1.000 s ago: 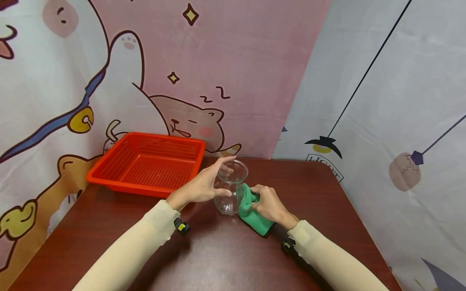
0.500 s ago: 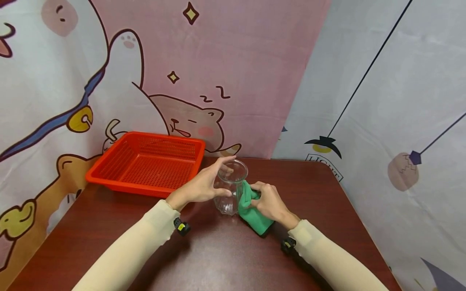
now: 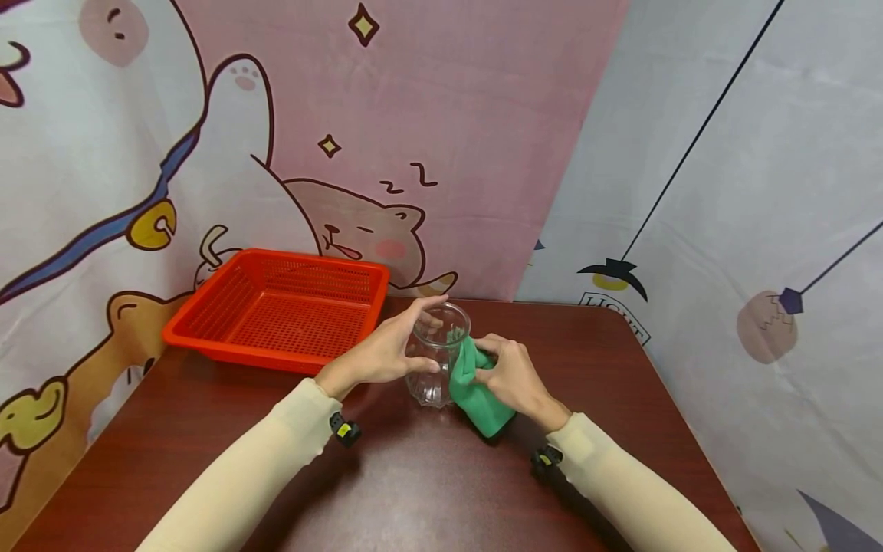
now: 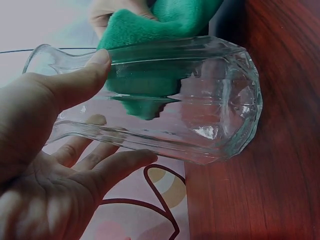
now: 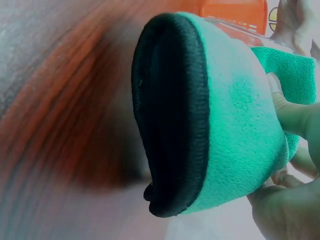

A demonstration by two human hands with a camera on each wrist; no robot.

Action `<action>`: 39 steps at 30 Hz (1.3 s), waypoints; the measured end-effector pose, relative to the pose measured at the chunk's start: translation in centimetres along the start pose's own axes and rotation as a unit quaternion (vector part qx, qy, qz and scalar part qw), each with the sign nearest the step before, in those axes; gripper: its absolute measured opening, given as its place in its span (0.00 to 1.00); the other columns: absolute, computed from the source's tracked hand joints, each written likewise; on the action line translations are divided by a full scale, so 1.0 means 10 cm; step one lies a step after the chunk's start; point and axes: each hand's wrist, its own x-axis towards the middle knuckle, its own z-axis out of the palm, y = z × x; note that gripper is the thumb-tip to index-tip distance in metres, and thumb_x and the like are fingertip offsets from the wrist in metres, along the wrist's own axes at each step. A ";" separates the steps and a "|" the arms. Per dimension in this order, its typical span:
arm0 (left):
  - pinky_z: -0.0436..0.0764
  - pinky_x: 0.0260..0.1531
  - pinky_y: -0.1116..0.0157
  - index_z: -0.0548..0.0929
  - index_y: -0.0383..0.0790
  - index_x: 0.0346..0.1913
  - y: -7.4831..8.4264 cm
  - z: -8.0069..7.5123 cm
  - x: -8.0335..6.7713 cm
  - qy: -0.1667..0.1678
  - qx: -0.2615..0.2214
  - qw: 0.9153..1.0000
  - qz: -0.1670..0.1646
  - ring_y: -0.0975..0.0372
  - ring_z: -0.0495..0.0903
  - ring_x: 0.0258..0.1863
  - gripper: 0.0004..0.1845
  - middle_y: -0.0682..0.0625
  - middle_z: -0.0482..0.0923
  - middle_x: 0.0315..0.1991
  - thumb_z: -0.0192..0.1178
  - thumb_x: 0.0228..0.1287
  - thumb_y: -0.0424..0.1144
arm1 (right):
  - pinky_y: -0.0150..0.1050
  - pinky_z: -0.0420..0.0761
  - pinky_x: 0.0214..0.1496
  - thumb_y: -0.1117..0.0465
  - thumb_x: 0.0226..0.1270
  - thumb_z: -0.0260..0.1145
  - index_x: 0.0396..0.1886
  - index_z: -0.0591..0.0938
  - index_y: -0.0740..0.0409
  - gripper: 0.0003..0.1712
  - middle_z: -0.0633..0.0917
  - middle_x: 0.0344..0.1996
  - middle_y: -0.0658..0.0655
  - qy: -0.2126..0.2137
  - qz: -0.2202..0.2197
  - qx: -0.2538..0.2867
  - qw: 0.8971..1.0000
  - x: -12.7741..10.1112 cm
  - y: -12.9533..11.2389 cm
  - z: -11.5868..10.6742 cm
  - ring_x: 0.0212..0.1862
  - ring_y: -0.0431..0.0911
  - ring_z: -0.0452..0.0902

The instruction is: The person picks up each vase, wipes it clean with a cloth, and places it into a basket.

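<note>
Clear glass jar stands upright on the dark red-brown tabletop, near its middle, just right of the near corner of the orange basket. Left hand grips the jar from the left: thumb curled over the near side by the rim, fingers wrapped around the far side, seen through the glass in the left wrist view. The jar has a flared mouth and a faceted base; the base rests on the tabletop. Right hand pinches a bunched green cloth, fingers clenched on it, and holds it against the right side of the jar, its upper part reaching up to the rim. In the left wrist view the green shows through the jar wall; whether any of the cloth lies inside the mouth cannot be told. The right wrist view shows the cloth folded over, with a black edge or underside facing the camera and the thumb pressed into the green pile. The cloth's lower end hangs close to the tabletop beside the jar base. Both arms wear cream sleeves. Basket sits at the back left of the tabletop, against a cartoon-printed backdrop.
</note>
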 end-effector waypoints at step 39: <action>0.92 0.67 0.46 0.57 0.52 0.95 0.01 0.02 0.00 0.005 0.003 1.000 0.009 0.47 0.87 0.73 0.62 0.38 0.84 0.74 0.86 0.67 0.33 | 0.30 0.91 0.52 0.73 0.70 0.84 0.67 0.94 0.59 0.26 0.96 0.55 0.60 0.056 -0.050 0.150 0.986 0.14 -0.23 -0.28 0.51 0.40 0.91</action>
